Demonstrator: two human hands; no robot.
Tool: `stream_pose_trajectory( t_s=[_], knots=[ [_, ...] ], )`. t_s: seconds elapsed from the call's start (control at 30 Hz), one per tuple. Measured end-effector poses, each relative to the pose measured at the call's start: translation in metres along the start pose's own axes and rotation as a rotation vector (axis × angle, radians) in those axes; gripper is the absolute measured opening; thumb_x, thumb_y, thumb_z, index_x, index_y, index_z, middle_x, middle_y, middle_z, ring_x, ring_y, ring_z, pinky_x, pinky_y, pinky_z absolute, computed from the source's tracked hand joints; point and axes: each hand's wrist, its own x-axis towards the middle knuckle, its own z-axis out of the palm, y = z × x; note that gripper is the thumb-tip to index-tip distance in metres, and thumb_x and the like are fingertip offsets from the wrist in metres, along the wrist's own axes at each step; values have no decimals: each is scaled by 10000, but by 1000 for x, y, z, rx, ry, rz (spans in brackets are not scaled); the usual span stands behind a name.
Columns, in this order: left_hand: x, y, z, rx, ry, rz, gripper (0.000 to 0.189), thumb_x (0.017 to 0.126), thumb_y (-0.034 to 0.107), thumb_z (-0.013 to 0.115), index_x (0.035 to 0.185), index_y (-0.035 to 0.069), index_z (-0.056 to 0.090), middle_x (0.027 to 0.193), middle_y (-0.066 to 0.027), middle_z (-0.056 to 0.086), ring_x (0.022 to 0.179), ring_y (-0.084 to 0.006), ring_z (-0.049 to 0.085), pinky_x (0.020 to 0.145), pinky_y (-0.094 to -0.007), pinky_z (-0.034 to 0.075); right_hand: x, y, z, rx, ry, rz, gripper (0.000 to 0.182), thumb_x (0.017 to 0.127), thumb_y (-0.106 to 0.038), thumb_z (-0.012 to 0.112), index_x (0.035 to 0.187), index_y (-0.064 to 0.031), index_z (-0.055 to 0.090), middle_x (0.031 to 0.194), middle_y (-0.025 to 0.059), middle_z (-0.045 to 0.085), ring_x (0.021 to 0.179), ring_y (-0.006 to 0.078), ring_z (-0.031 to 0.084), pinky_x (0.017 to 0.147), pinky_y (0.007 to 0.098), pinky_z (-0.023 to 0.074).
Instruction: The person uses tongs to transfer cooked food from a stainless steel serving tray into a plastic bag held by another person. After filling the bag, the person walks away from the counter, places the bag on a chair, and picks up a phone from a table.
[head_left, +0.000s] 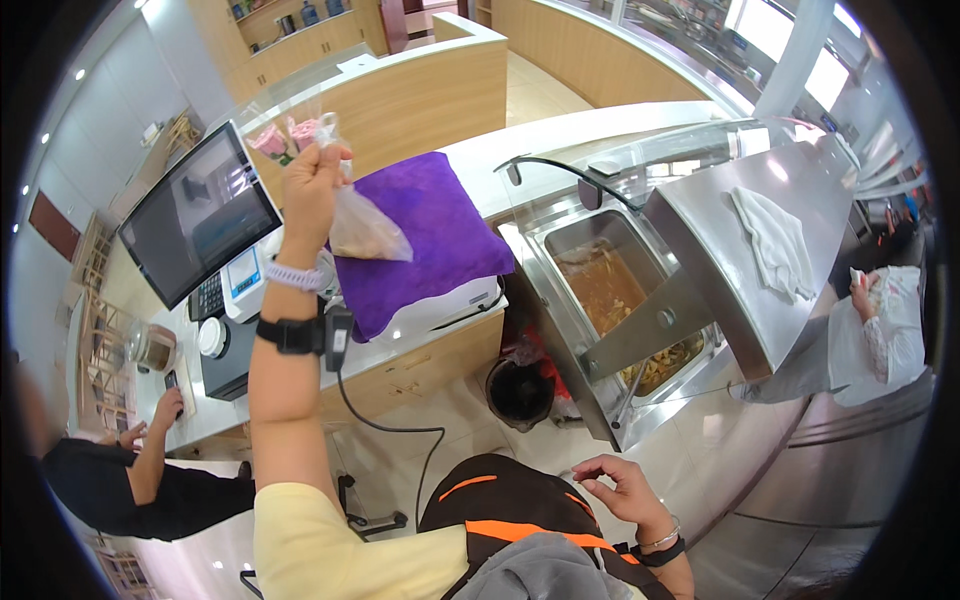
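My left hand (319, 176) is raised on an outstretched arm and grips the knotted top of a clear plastic bag (367, 229). Pale contents fill the bag's lower end, but I cannot tell what they are. It hangs in front of a purple cloth (427, 232) draped over a white appliance (457, 304) on the counter. Pink flowers (289, 135) in clear wrap show just behind the hand. Low at my right side, near my dark apron (502, 499), my right hand (619, 487) has loosely bent fingers with thumb apart, and nothing shows in it.
A monitor (201, 214), a label-bearing white device (244, 277) and a glass jar (152, 345) stand left. Food pans (600, 277) sit under a steel-and-glass guard (750, 247). A black bin (520, 391) stands on the floor. One person (142, 480) is left, another (877, 337) right.
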Motion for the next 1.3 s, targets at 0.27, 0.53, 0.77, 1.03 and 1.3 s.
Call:
stream_pose_trajectory(
  t_s=[0.27,0.53,0.77,1.03,1.3],
  knots=[
    [-49,131,0,-221,-429,65,305,908,298,525,841,6,585,629,13,493,527,-44,413,479,-180,293,4,-20,-9,301,45,-94,246,836,-94,596,1056,12,567,947,84,604,835,168,574,771,284,460],
    [-199,188,98,-217,-1247,3,92,764,8,567,840,28,615,764,-96,602,654,-262,583,567,-300,443,-12,-17,-21,13,394,-262,414,772,-251,688,1070,-18,520,986,83,553,820,187,516,747,307,446],
    [-327,185,213,-473,-1651,-10,52,808,-3,520,858,12,518,758,-103,478,711,-304,496,620,-341,405,-197,96,-82,218,596,228,288,872,-215,566,663,-20,538,528,22,487,545,116,490,528,287,407],
    [-425,146,334,-185,-1534,-76,244,790,0,477,1031,5,515,979,-157,496,949,-319,486,837,-360,401,-267,121,-141,872,649,115,255,868,-166,556,1051,10,529,650,-13,454,556,79,385,600,260,365],
    [-427,-16,407,1043,-960,43,424,782,48,481,1178,-95,423,1005,-210,542,904,-357,548,773,-383,471,-277,188,-213,633,923,311,260,843,-82,544,1099,-41,529,722,-61,459,584,27,356,521,179,284]
  ],
)
